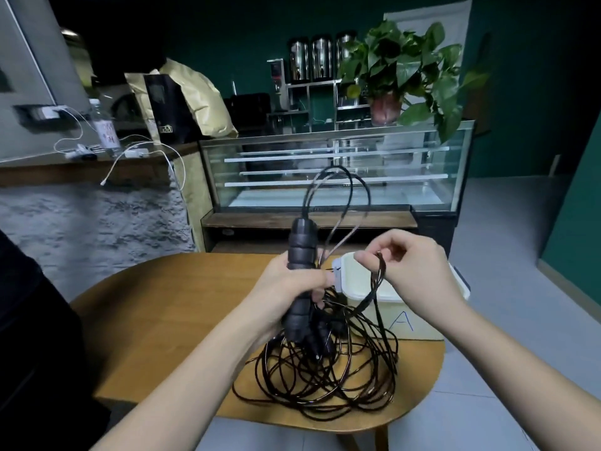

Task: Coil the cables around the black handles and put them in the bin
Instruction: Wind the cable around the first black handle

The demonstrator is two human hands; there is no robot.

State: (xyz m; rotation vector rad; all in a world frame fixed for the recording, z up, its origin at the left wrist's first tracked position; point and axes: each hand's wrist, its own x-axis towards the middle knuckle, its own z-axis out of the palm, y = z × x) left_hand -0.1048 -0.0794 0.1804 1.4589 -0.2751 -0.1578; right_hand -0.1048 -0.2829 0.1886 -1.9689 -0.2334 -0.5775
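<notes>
My left hand (289,288) grips the black ribbed handles (300,252) upright above the wooden table (169,304). From the top of the handles thin dark cable arcs up in loops (344,190). My right hand (413,271) pinches a doubled strand of cable (379,275) just right of the handles, above the bin. A loose tangle of dark cable (318,375) lies on the table below my hands. The pale bin (419,327), marked with a blue letter A, stands at the table's right edge, partly behind my right hand.
A glass display case (338,170) stands behind the table, with a potted plant (400,70) on top. A counter at the left (97,161) carries white chargers and a bottle. A dark-clothed person's edge (29,320) is at the far left. Tiled floor lies to the right.
</notes>
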